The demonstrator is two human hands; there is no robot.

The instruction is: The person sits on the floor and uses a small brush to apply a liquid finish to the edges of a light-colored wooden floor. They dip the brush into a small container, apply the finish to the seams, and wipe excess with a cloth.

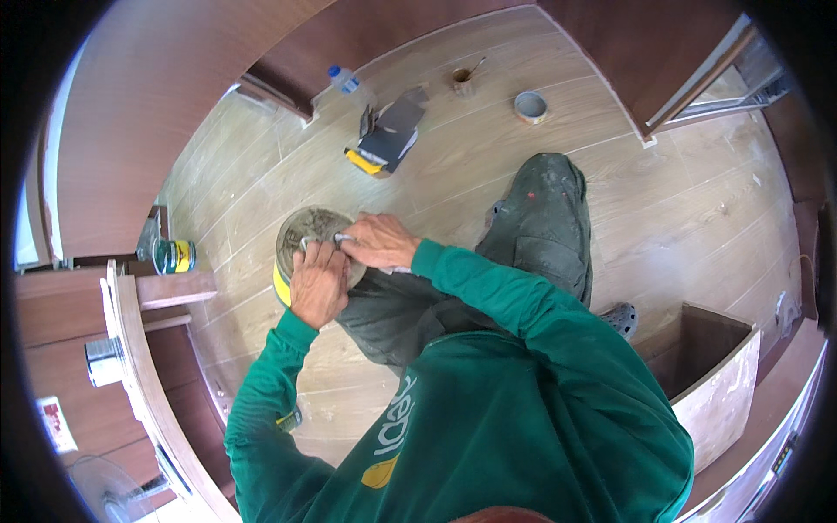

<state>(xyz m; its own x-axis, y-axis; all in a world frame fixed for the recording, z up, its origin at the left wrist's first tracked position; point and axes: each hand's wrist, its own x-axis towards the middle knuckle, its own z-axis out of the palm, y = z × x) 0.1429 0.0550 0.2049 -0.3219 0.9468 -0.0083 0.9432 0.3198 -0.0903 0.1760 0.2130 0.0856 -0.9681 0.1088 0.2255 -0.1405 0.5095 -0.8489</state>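
The person crouched in a green long-sleeved top, and both hands met over a round tub of grey putty point(305, 228) with a yellow band, set on the wood-look floor point(488, 166) against the knee: the left hand point(317, 283) curled, seemingly around a small scraper blade point(307, 243), the right hand point(378, 241) pinching its pale tip. The step looked like wiping or loading the blade over the tub, calling next for a steady draw. Farther off lay sandpaper sheets point(388, 132), a tape roll point(530, 106), a small cup point(464, 82) and a bottle point(344, 79).

Bare floor point(488, 166) lies open beyond the tub point(301, 231); knee point(540, 209) blocks the right.
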